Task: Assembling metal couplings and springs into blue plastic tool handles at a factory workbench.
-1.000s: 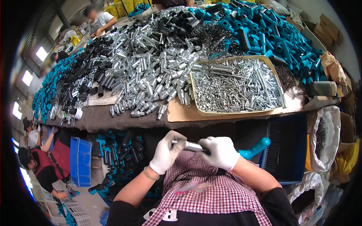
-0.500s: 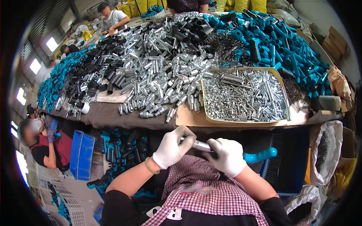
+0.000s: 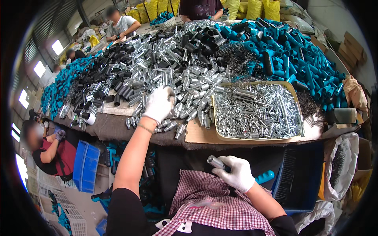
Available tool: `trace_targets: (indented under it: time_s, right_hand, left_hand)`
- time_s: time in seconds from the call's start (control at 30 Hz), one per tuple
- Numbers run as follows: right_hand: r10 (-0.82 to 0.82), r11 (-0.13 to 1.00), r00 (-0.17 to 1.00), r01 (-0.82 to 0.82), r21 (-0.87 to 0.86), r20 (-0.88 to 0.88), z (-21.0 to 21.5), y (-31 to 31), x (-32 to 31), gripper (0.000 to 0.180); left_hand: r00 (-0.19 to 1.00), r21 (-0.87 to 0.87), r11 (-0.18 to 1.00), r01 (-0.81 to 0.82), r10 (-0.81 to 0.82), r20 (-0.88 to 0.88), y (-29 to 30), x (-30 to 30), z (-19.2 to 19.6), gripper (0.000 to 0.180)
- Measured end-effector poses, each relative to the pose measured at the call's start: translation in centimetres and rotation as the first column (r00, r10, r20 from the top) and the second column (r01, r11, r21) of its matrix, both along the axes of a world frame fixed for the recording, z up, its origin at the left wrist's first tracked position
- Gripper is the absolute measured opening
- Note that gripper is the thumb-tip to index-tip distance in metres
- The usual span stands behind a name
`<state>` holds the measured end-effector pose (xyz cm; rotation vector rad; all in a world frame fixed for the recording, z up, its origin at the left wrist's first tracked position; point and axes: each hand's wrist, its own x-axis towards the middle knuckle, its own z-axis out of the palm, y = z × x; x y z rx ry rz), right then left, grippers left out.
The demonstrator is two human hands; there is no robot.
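Observation:
My left hand, in a white glove, reaches onto the near edge of the heap of silver metal fittings. Its fingers are bent but apart, and no part shows between them. Closer to my body, my right hand, also gloved, is closed around a teal-handled tool. A silver metal tube at the tool's other end points up and left out of my fist. The tool's middle is hidden by the glove.
A yellowish tray of small pins stands right of the fittings. Black sleeves and teal handles are heaped farther off. Blue bins flank me. Co-workers stand across and to the left.
My left hand has left the metal end of the tool and moved forward and left to the fittings. My right hand still holds the tool, slightly lower. The view has tilted a little.

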<state>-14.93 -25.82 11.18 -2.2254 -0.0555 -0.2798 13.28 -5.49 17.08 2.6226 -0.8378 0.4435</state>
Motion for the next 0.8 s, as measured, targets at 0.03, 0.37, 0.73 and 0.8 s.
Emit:
trace_targets:
  time_s: [0.03,0.37,0.73,0.8]
  right_hand:
    - [0.001,1.0,1.0,-0.001,0.018,-0.012,-0.1,0.0,0.1,0.036]
    - [0.079,0.99,0.996,-0.073,0.118,-0.047,0.2,0.9,0.7,0.038]
    - [0.033,0.98,0.995,-0.013,0.2,-0.094,1.0,0.5,1.1,0.036]
    - [0.032,0.989,0.999,-0.028,0.149,-0.029,0.8,1.1,1.2,0.035]
  left_hand:
    - [1.0,0.013,1.0,0.018,-0.018,0.018,-0.6,1.2,-0.1,0.014]
    - [0.965,0.332,0.926,0.181,-0.103,-0.24,-0.9,7.3,0.8,0.027]
    - [0.549,-0.843,0.522,-0.132,-0.67,-0.501,-0.3,-14.6,-0.8,0.026]
    - [0.617,-0.863,0.476,-0.17,-0.631,-0.47,-0.3,-17.8,-2.8,0.033]
